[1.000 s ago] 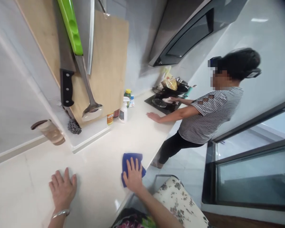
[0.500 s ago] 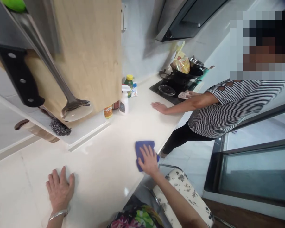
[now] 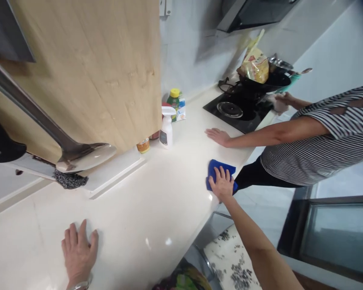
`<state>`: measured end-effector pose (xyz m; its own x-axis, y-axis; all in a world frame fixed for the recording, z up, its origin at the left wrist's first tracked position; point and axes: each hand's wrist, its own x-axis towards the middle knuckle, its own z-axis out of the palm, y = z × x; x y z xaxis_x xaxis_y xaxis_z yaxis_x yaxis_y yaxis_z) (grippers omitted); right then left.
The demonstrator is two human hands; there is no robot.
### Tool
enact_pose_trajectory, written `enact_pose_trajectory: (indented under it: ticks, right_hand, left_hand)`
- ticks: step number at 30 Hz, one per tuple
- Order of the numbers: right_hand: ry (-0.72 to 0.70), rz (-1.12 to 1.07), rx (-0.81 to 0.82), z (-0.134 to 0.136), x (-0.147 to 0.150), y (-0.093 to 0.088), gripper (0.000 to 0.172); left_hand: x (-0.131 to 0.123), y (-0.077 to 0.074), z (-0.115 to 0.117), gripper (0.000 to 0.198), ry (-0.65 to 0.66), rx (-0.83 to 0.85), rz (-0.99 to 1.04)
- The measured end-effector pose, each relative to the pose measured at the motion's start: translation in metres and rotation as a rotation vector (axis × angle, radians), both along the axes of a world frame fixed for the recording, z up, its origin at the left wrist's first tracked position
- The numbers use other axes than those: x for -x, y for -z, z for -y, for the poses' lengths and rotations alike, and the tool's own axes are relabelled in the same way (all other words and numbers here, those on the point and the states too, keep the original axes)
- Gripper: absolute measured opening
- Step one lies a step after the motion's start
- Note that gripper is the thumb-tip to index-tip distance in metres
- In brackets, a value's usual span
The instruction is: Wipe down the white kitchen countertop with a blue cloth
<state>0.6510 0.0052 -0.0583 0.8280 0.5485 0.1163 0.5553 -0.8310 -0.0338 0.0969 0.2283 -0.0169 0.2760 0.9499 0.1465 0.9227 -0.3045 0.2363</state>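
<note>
"How was the grip?"
"The right hand (image 3: 223, 184) lay with fingers spread, unclamped, on the blue cloth (image 3: 212, 167); this seemed light, soft, best pressed at its middle."
"Where was it?"
"At the edge of the counter (image 3: 169, 181). The left hand (image 3: 79, 253) lay there too, fingers apart."

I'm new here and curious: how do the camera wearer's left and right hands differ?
The left hand rests directly on the counter; the right hand lies on a blue cloth. The left hand has a silver bracelet at its wrist; the right hand shows none. Both hands are palm down.
</note>
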Motion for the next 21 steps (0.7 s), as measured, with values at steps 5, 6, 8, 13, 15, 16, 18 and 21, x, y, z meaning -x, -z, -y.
enact_pose_trajectory:
  ticks: [5, 6, 8, 13, 15, 16, 18, 21]
  right_hand:
    - [0.104, -0.058, -0.005, -0.050, -0.017, -0.003, 0.068]
    - [0.117, -0.072, -0.008, -0.064, -0.020, -0.004, 0.069]
    - [0.116, -0.091, -0.015, -0.095, -0.024, -0.006, 0.070]
    - [0.022, -0.105, -0.009, -0.168, -0.028, -0.008, 0.069]
    - [-0.067, -0.106, 0.020, -0.190, -0.029, -0.008, 0.067]
    - [-0.128, -0.105, 0.037, -0.199, -0.030, -0.008, 0.065]
    - [-0.264, -0.104, 0.064, -0.215, -0.035, -0.009, 0.062]
    - [-0.391, -0.108, 0.063, -0.237, -0.045, -0.010, 0.060]
  left_hand:
    - [0.002, 0.004, -0.002, 0.068, -0.013, 0.025, -0.020]
    - [0.003, 0.005, -0.002, 0.068, -0.016, 0.027, -0.019]
    - [0.004, 0.007, -0.002, 0.066, -0.020, 0.026, -0.015]
    - [0.010, 0.015, -0.003, 0.062, -0.026, 0.018, -0.013]
    - [0.012, 0.017, -0.003, 0.062, -0.027, 0.023, -0.019]
    - [0.013, 0.018, -0.003, 0.062, -0.026, 0.022, -0.020]
    - [0.015, 0.020, -0.003, 0.062, -0.018, 0.016, -0.017]
    - [0.015, 0.019, -0.002, 0.062, -0.007, -0.004, -0.010]
